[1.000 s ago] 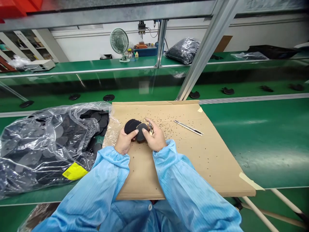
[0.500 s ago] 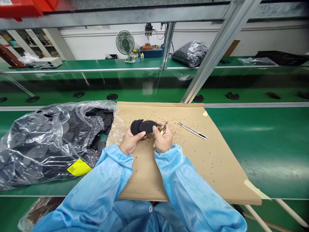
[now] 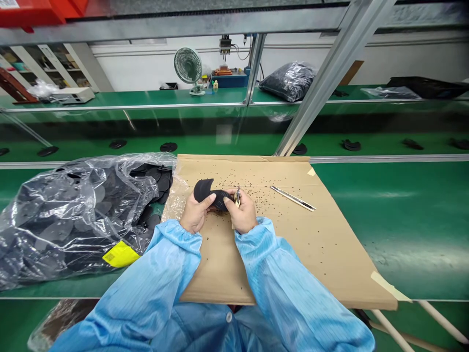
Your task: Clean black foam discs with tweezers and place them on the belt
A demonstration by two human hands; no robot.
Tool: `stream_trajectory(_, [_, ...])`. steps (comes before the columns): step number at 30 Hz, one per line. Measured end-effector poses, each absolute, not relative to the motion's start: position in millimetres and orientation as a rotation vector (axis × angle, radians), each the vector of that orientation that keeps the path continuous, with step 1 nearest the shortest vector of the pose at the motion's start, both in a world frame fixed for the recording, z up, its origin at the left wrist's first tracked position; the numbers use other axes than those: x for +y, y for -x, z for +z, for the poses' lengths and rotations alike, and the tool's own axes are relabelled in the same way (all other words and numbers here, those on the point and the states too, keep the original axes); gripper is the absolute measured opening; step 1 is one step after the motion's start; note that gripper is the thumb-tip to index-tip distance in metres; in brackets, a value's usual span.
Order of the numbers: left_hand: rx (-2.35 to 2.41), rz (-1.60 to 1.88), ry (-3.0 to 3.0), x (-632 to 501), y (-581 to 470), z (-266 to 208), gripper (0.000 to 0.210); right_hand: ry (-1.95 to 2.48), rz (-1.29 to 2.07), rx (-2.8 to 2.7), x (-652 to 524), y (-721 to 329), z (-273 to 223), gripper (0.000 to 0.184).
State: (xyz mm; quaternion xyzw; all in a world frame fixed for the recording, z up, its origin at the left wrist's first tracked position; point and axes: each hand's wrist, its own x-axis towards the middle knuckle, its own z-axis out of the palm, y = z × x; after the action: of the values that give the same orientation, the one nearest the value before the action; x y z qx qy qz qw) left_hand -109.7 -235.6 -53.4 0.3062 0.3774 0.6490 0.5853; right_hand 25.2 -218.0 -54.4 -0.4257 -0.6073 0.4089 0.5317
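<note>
Pieces [image 3: 202, 189], black, rounded, held over the cardboard [image 3: 315, 225]'s middle. Your left hand [image 3: 194, 213] is clamped on them; your right hand [image 3: 242, 211] pinches their right end plus a small metal tool [image 3: 237, 198]. Cutter [image 3: 293, 198] lies right on the cardboard, clear bag [image 3: 73, 220] left of it, fan [image 3: 187, 65] beyond.

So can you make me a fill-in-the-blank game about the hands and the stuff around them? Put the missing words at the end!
The left hand and right hand hold pieces coloured ____.
On the cardboard, the slim tool lies to the person's ____ of the hands.
The label on the bag is bright ____.
The sleeves are light ____.

Missing words: black; right; yellow; blue.
</note>
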Motion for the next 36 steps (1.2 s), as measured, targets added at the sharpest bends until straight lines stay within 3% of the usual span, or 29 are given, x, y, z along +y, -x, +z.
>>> stream_trajectory(31, [0.873, 1.485, -0.766, -236, 108, -61, 0.038, 1.239, 0.867, -1.476, -219, -24, -54, 0.026])
stream_trajectory(36, [0.841, 1.439, -0.76, -238, 109, -59, 0.038, 1.136, 0.921, -1.687, -216, -32, -49, 0.029])
